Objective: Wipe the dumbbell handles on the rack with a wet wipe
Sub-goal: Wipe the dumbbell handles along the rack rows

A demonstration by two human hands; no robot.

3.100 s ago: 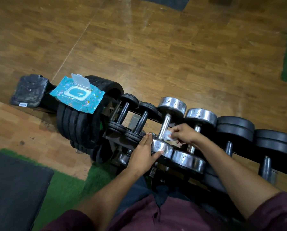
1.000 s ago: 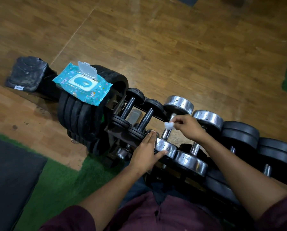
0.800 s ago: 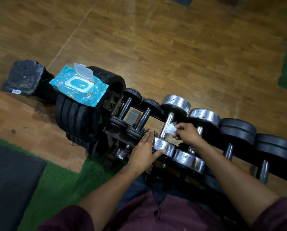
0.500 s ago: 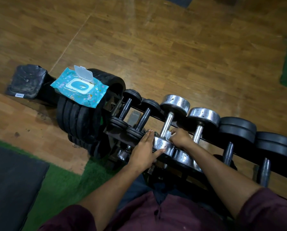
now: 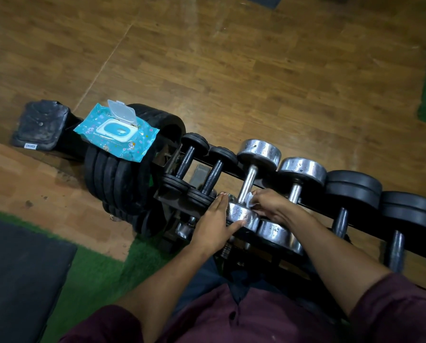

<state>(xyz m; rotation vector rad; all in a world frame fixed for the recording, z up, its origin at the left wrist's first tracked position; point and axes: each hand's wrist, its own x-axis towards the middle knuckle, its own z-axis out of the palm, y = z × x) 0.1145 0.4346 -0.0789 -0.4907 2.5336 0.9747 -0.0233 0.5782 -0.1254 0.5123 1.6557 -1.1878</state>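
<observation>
A row of dumbbells lies across a black rack (image 5: 313, 206). My right hand (image 5: 271, 204) pinches a small white wet wipe (image 5: 249, 200) against the lower end of the handle of a chrome dumbbell (image 5: 248, 180), close to its near head. My left hand (image 5: 215, 225) rests with straight fingers on that near chrome head, thumb along its front. To the right sits a second chrome dumbbell (image 5: 296, 191); to the left, two small black dumbbells (image 5: 186, 160).
An open turquoise wet wipe pack (image 5: 116, 131) lies on a stack of black weight plates (image 5: 123, 184) left of the rack. Larger black dumbbells (image 5: 350, 191) fill the rack's right side. Wooden floor beyond; green turf and a dark mat (image 5: 21, 268) at lower left.
My right hand slid the wipe down the chrome handle from near its far head to its near end. My left hand stayed on the near chrome head.
</observation>
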